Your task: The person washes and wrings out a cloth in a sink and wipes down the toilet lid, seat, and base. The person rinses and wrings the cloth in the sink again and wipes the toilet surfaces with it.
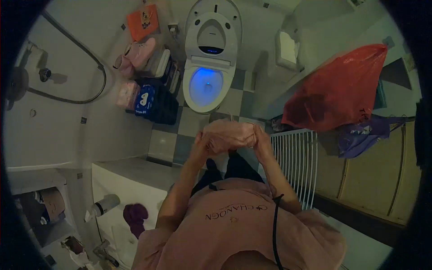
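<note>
A pink cloth (pixel 230 135) is stretched between both hands in front of the body, above the tiled floor. On its left side my left hand (pixel 200 146) is closed on the edge of the cloth. The other side is gripped by my right hand (pixel 262 142), with the fingers partly behind the fabric. Beyond the cloth stands a toilet (pixel 208 96) with its lid and seat raised and a blue light glowing in the bowl.
A white slatted rack (pixel 294 162) stands at the right, below a hanging red plastic bag (pixel 335 90) and a purple bag (pixel 364 137). Pink shoes (pixel 140 51) and a dark blue package (pixel 155 101) sit left of the toilet. A white counter (pixel 130 186) is at the lower left.
</note>
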### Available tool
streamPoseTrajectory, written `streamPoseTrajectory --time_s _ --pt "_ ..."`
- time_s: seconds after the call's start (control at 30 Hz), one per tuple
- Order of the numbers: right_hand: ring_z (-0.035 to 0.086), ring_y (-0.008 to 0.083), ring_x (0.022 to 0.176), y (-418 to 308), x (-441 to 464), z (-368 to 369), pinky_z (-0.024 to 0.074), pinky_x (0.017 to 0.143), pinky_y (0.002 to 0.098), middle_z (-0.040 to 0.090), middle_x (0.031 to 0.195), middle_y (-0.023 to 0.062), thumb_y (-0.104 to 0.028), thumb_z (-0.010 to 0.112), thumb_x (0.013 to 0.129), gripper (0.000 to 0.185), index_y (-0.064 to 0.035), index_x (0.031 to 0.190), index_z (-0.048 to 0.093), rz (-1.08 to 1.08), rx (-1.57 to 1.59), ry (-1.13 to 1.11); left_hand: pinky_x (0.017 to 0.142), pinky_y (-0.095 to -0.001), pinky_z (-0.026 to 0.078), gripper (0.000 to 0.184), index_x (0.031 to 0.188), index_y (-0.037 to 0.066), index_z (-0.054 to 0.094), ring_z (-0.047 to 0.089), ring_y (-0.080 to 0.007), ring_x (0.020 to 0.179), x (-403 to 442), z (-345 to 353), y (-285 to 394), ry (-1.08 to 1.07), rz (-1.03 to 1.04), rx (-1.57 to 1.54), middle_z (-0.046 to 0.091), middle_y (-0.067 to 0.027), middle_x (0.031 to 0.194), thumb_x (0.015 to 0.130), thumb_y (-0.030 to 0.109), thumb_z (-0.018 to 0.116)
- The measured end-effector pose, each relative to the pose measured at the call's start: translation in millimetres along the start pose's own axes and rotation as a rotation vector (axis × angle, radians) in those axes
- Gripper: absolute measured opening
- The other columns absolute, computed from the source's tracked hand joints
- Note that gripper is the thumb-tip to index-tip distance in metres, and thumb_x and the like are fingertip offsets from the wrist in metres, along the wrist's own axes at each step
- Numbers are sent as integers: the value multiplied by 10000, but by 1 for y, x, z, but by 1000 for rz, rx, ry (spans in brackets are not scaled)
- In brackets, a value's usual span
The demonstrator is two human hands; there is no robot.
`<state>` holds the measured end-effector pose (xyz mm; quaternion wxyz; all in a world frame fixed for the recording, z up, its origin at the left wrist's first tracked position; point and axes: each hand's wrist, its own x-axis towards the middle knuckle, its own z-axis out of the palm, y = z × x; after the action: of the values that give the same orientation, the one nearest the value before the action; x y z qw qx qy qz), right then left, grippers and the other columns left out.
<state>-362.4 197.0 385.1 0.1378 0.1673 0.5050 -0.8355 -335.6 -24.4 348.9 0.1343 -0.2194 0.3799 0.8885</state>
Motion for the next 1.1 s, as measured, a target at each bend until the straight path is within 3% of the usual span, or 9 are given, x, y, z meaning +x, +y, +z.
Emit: streamPoseTrajectory --time_s 0.1,0.37,0.43,0.63,0.67,0.73,0.87,0.93,1.1 --pt "584 163 944 -13 25 11 468 819 298 632 1037 68 -221 568 923 281 -23 1118 606 -324 -674 -45 730 -250 468 308 1070 98 442 571 -111 894 6 -3 30 39 109 324 591 -22 1006 877 229 642" --pt "617 191 852 -37 144 -7 490 779 336 655 1013 80 -192 602 888 240 -25 1056 647 135 -328 -469 777 -307 499 415 1155 14 589 596 -197 939 7 7 91 367 470 605 613 -105 1096 808 202 719" --pt "611 177 881 -42 172 -11 482 839 331 652 1075 79 -149 621 876 201 -45 1039 676 -194 -1023 -409 802 -305 479 320 1063 5 640 586 -196 949 13 -16 95 455 443 766 615 -98 1089 818 199 708" --pt "613 234 969 -104 194 3 473 876 361 640 1104 85 -252 628 879 218 -51 939 688 -731 -857 -814 757 -259 428 204 966 -2 595 521 -141 848 3 69 143 557 615 975 571 -56 919 900 190 592" --pt "613 234 969 -118 187 10 473 876 361 640 1104 85 -252 628 879 218 -51 939 688 -682 -835 -841 716 -245 413 192 938 13 573 492 -125 789 -5 90 150 596 643 837 543 -34 832 909 202 580" --pt "498 227 1184 -144 182 22 384 1007 353 589 1194 109 -264 606 895 244 -51 998 667 45 -1060 -1089 659 -229 371 168 923 46 551 431 -100 744 1 6 145 381 516 863 487 -9 799 916 214 565" --pt "434 214 1240 -100 199 -3 352 1039 378 562 1223 96 -295 566 920 293 -61 1086 630 181 -560 -782 614 -213 356 161 882 72 548 424 -73 699 15 37 171 370 504 778 482 33 774 892 224 601" --pt "428 165 1218 -64 163 11 346 1041 396 546 1228 60 -237 589 895 349 -97 1215 572 368 166 -420 632 -227 392 199 911 51 570 463 -98 692 39 55 172 405 438 912 528 0 765 875 238 627" --pt "421 181 1228 38 175 22 322 1053 393 492 1289 64 -282 586 886 424 -119 1272 523 179 -81 -572 636 -270 433 250 963 16 593 526 -140 717 107 25 120 541 651 1287 585 -80 775 876 248 625"
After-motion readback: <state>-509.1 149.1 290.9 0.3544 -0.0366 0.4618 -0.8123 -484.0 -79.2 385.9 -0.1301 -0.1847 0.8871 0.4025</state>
